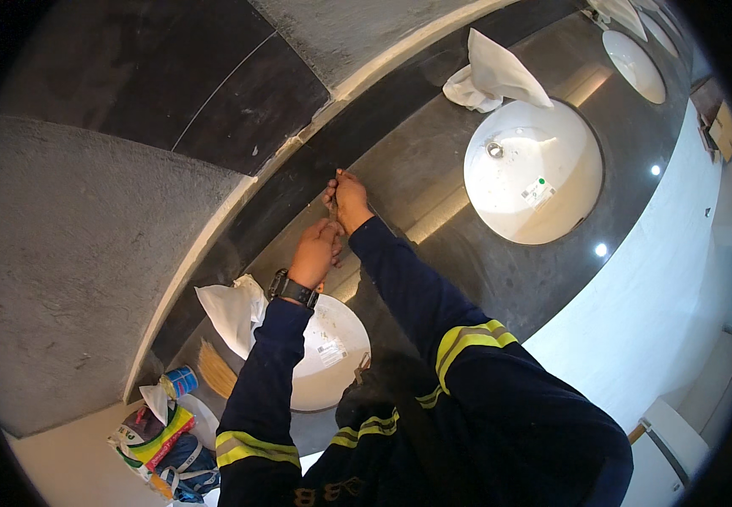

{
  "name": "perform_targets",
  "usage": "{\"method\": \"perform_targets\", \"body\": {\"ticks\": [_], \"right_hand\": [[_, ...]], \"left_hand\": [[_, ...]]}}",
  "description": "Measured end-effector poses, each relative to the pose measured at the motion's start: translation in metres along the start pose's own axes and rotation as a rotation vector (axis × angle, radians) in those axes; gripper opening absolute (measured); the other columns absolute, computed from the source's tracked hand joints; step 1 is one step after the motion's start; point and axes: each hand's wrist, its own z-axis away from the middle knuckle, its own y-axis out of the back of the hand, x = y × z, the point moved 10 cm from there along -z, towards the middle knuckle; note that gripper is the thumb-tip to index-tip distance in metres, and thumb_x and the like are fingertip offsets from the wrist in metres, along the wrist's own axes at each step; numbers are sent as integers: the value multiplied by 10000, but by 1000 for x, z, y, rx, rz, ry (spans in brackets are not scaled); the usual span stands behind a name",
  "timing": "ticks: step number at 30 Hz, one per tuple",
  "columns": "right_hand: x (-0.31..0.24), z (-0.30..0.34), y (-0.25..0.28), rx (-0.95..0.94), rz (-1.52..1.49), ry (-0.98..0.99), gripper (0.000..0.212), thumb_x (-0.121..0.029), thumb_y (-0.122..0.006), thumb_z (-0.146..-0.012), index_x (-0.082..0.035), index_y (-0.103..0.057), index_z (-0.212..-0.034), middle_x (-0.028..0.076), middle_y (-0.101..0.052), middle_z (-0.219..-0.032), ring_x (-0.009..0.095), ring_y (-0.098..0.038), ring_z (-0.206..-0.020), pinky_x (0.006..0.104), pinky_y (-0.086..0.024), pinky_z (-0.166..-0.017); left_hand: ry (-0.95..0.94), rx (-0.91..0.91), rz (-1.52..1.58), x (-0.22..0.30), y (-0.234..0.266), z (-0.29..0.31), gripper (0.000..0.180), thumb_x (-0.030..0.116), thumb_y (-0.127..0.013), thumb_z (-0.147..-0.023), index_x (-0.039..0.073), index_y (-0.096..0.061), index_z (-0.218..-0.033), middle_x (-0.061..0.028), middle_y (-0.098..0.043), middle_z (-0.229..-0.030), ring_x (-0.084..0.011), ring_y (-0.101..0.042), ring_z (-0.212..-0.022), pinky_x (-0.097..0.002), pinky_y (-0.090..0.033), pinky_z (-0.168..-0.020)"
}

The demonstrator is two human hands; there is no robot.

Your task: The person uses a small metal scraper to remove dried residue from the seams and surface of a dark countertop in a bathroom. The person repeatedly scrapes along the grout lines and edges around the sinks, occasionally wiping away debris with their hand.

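My left hand [316, 251], with a black watch [296, 289] at the wrist, is closed, its fingers curled close beside my right hand. My right hand [350, 201] is also closed, with fingertips near the dark tile strip [286, 198] along the back of the grey countertop [421, 173]. Between the two hands there seems to be something small and thin, too hidden to name. Below my left wrist lies a white basin [332, 338], partly covered by my arm. A second white basin [539, 169] sits to the right, with a drain and a sticker inside.
White sheet-like wraps [505, 72] lie behind the right basin, and another wrap [232, 314] beside the left one. At the left end are a straw-coloured brush [215, 368], a blue tin [179, 382] and a pile of bags [156, 435]. A grey rough wall [104, 253] rises behind.
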Motion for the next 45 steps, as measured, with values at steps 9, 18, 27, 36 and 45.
{"method": "perform_targets", "body": {"ticks": [9, 18, 27, 36, 45], "right_hand": [[-7, 54, -61, -159, -81, 47, 83, -160, -523, -1067, -159, -553, -1144, 50, -561, -729, 157, -503, -526, 334, -465, -487], [-3, 41, -4, -124, -29, 34, 204, -117, -455, -1056, -178, -547, -1227, 50, -563, -807, 169, -526, -621, 349, -460, -565], [-1, -1, 20, -35, 53, 16, 217, -125, -455, -1053, -175, -536, -1247, 50, -591, -852, 168, -545, -632, 354, -469, -548], [-5, -9, 17, 66, 217, 33, 242, -122, -464, -1029, -154, -553, -1252, 40, -625, -786, 159, -557, -565, 347, -449, -484], [11, -24, 9, 15, -158, -129, 95, -194, -484, -1068, -127, -545, -1097, 39, -595, -759, 157, -534, -565, 338, -473, -511]], "left_hand": [[-100, 94, 0, 52, 4, 62, 215, 229, -463, -1047, 57, -580, -989, 17, -440, -627, -120, -419, -509, -301, -429, -532], [51, 1, -17, 11, -1, 50, 270, 237, -438, -1049, 40, -620, -1024, -15, -501, -645, -127, -461, -528, -300, -440, -529], [48, -3, -163, -11, 3, -2, 307, 243, -406, -1041, 27, -623, -1042, -17, -501, -655, -120, -468, -529, -301, -462, -513], [103, 33, -62, -16, 11, -15, 261, 216, -423, -1022, 59, -632, -1009, -1, -495, -626, -120, -437, -487, -316, -426, -487], [61, 29, -147, 9, 5, -14, 271, 229, -451, -1016, 40, -643, -996, -9, -497, -611, -128, -454, -492, -313, -394, -478]]}}
